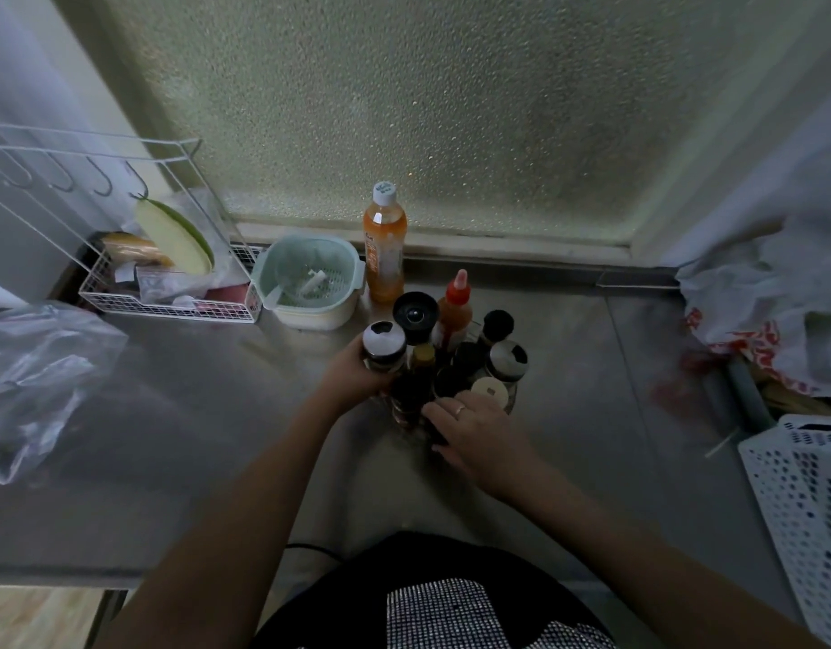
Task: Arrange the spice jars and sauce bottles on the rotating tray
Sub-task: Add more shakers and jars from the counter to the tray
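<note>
The left hand (352, 372) is curled round a glass spice jar with a steel shaker lid (384, 347), holding it at the left edge of the cluster. The right hand (474, 430) lies over a dark bottle (434, 426) at the near edge, fingers bent against it; whether they close round it I cannot tell. The two hands sit close together, the cluster between and just beyond them.

The rotating tray itself is almost wholly hidden under the jars. Beyond the fingers stand a black-topped grinder (415, 313), a red-capped sauce bottle (455, 309), a second steel-lidded jar (506, 360) and a cream-lidded jar (489, 392), packed shoulder to shoulder. A tall orange bottle (384, 248) stands apart, further off on the table (193, 391).

Glass jars are likely stiff, smooth and fairly heavy for their size, and they knock easily. Best gripped round the body below the lid, since shaker caps may turn or lift. The squeeze bottle is probably soft, so hold it lightly.
</note>
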Motion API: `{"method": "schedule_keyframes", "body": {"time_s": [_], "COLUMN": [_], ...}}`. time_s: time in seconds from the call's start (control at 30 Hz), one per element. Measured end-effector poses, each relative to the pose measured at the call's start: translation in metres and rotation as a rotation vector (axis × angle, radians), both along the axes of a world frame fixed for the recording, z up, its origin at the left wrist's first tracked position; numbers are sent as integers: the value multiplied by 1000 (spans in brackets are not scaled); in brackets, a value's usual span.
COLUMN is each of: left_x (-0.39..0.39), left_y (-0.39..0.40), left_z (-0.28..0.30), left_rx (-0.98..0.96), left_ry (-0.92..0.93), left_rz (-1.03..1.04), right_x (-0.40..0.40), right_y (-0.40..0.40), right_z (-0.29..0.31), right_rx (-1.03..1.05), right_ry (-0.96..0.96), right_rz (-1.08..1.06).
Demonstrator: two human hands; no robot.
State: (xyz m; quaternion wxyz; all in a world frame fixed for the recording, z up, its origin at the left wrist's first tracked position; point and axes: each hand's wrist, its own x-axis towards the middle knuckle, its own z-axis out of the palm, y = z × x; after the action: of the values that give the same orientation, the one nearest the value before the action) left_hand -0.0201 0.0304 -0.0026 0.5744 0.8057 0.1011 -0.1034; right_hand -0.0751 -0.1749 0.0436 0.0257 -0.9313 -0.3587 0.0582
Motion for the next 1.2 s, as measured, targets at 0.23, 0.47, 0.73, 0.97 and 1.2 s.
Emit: {"method": "schedule_keyframes", "body": {"time_s": [0.23,0.47,0.73,0.97,1.2], "left_x": [6,8,6,5,-1], "left_y": [-1,-2,-11,-15,-1], "left_z": [4,1,-6,-8,-16], "left_rx": [1,44,-33,-40,169], "left_ry": [8,24,-2,-64,-9], "left_rz": [-49,-72,-114,3,110], "right_x": [26,83,86,63,62], "right_y": [-3,-27,-64,-56,-54], "right_z": [17,30,-4,-4,4], "right_rx": [305,753,700,496,284], "right_ry": [-106,-166,432,422,587], "right_rz": [-108,-684,-914,-717,-530]}}
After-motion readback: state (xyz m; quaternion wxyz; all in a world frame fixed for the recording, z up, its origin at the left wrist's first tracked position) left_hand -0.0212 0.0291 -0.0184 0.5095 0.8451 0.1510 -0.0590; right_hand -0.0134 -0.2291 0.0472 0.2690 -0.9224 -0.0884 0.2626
